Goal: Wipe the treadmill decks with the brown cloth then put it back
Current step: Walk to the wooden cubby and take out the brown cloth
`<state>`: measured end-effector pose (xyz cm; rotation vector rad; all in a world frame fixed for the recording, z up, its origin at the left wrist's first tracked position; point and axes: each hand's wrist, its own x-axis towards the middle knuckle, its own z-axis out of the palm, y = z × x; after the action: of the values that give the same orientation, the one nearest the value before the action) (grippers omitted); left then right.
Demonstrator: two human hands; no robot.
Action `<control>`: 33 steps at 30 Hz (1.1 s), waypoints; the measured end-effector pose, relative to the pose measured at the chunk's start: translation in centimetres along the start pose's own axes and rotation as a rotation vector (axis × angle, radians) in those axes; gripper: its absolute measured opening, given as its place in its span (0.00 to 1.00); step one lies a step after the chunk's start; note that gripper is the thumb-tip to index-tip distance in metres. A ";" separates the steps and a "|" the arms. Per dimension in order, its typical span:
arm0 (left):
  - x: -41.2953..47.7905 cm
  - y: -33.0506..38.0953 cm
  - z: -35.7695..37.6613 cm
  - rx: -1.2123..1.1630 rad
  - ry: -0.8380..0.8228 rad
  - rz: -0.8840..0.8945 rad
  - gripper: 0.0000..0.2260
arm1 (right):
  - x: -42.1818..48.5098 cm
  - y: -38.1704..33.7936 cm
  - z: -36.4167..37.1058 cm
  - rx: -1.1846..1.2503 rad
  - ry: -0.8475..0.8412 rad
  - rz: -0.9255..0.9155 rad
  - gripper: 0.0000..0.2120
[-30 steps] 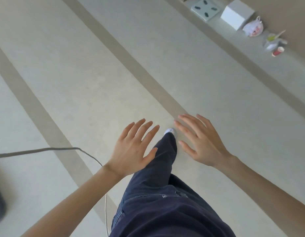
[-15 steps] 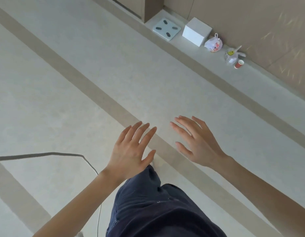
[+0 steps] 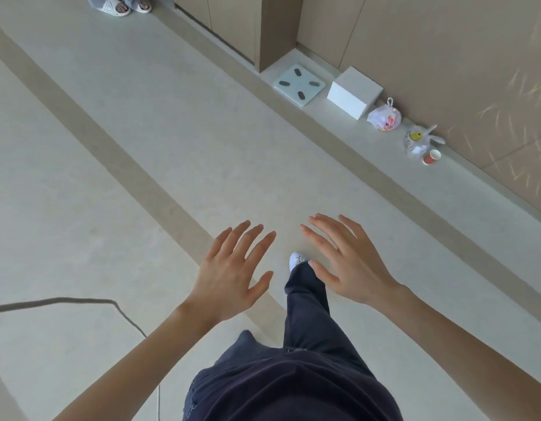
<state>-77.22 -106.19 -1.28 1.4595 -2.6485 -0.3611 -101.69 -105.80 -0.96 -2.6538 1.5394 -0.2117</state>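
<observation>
So both hands are empty right now. My left hand (image 3: pixel 229 268) and right hand (image 3: pixel 348 262) are out in front, fingers spread wide, holding nothing. No brown cloth and no treadmill anywhere in the head view, so I honestly can't say where either one is. It's just pale floor (image 3: pixel 81 223) and a wall.

What I'd worry about:
- The dark cable (image 3: pixel 81 300) snakes across the floor at near left, close to my legs. A step drifting that way could snag it and trip me.
- The stuff lined up along the far right wall: a bathroom scale (image 3: pixel 299 84), a white box (image 3: pixel 354 92), a tied plastic bag (image 3: pixel 384 117) and a red cup (image 3: pixel 431 156). It's well apart from me for now, but heading that way while scanning for the cloth could kick the cup over.
- Someone's slippered feet (image 3: pixel 120 4) at the far left edge, so there's a bump risk if our paths cross.

Versus half a second ago, the view has swung up and forward. More wall and cabinet show now, and the slippers are new. My white shoe (image 3: pixel 296 259) has stepped out under the right hand. The hands haven't changed and the cable hasn't moved.
</observation>
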 end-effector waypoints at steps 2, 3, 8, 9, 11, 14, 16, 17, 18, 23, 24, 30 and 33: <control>4.3 0.2 -0.4 -0.003 0.014 -0.035 0.25 | 2.5 4.4 -0.9 -0.008 0.014 -0.026 0.24; 6.5 0.3 -0.7 -0.003 0.026 -0.054 0.25 | 3.9 6.6 -1.3 -0.011 0.016 -0.041 0.24; 17.5 0.6 -2.1 -0.020 0.076 -0.117 0.25 | 10.8 16.8 -3.2 -0.001 0.050 -0.097 0.23; 19.4 0.6 -2.4 -0.022 0.085 -0.134 0.25 | 12.1 18.5 -3.3 0.008 0.052 -0.108 0.23; 23.1 0.2 -3.0 -0.016 0.095 -0.153 0.25 | 14.8 21.5 -3.4 0.023 0.050 -0.138 0.23; 27.7 -1.2 -3.7 -0.024 0.091 -0.182 0.25 | 18.3 24.7 -3.1 0.037 0.041 -0.172 0.23; 30.6 -2.6 -4.0 -0.014 0.065 -0.197 0.25 | 20.9 26.7 -2.8 0.042 0.034 -0.192 0.23; 31.9 -3.5 -4.0 -0.010 0.051 -0.200 0.25 | 22.3 27.6 -2.5 0.045 0.034 -0.195 0.23; 33.3 -4.4 -3.9 -0.009 0.041 -0.204 0.25 | 23.8 28.5 -2.3 0.047 0.036 -0.191 0.23; 40.4 -10.8 -4.7 -0.012 0.029 -0.227 0.25 | 32.6 32.0 -1.0 0.045 0.005 -0.162 0.23; 42.0 -12.5 -5.3 -0.015 0.026 -0.235 0.25 | 35.0 32.6 -1.0 0.043 -0.006 -0.156 0.24; 50.3 -21.7 -9.2 0.020 0.062 -0.230 0.25 | 47.8 35.1 -1.4 0.033 -0.036 -0.182 0.25; 54.6 -26.3 -11.3 0.037 0.079 -0.219 0.25 | 54.7 36.3 -1.6 0.040 -0.002 -0.201 0.25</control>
<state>-82.75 -167.52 1.42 1.7431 -2.4531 -0.2661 -106.29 -171.26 0.75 -2.7740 1.2521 -0.2472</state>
